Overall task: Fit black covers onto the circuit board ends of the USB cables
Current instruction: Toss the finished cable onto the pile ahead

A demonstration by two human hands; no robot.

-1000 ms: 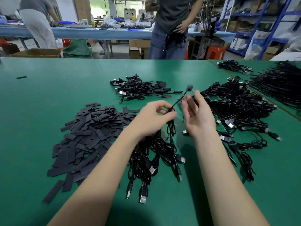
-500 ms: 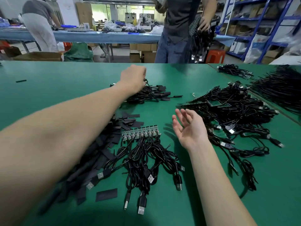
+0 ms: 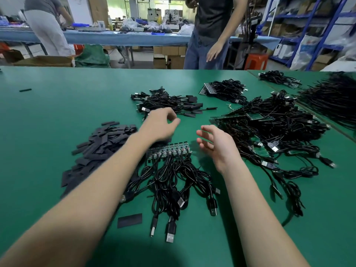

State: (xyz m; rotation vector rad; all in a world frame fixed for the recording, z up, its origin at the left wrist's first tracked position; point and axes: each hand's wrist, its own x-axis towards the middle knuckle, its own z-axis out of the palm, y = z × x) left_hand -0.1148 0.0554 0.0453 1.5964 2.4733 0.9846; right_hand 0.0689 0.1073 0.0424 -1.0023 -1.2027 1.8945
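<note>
A strip of joined circuit boards (image 3: pixel 169 150) lies in front of me, its black USB cables (image 3: pixel 173 182) trailing toward me. A heap of flat black covers (image 3: pixel 100 149) lies to its left, and one loose cover (image 3: pixel 130 220) sits near my left forearm. My left hand (image 3: pixel 159 125) hovers just beyond the strip, fingers loosely curled and holding nothing. My right hand (image 3: pixel 216 144) hovers to the right of the strip, fingers spread and empty. A pile of cables with covers fitted (image 3: pixel 169 103) lies further back.
A large tangle of cables with boards (image 3: pixel 275 130) fills the right side of the green table (image 3: pixel 48 112). More cable bundles (image 3: pixel 225 90) lie at the back right. A person (image 3: pixel 210 29) stands at the far table edge; another stands back left.
My left hand has pulled back from the far covered-cable pile to just beyond the board strip. A new cable bundle now lies at the back right, and the standing person's hand is empty.
</note>
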